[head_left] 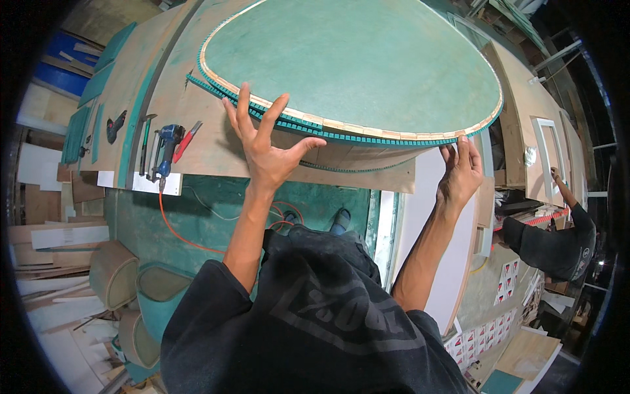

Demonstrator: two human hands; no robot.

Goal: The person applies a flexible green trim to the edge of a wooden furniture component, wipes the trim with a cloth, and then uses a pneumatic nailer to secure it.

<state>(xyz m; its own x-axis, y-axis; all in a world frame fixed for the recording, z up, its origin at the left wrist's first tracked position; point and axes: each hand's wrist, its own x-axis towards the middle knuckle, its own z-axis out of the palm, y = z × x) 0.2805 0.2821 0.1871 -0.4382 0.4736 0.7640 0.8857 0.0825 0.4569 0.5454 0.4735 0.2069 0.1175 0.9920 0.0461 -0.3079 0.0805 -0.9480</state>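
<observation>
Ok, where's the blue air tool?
In the head view, the blue air tool lies on the wooden table left of the left hand, between the hammer and red cutter.

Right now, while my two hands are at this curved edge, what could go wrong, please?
The notched green strip might sit unevenly: its left end sticks out from the green panel, beyond your left hand.

You could trip, since orange hose loops near your feet.

That hose seems to run up to the blue air tool near the table's edge; a pull might drag the tool off.
</observation>
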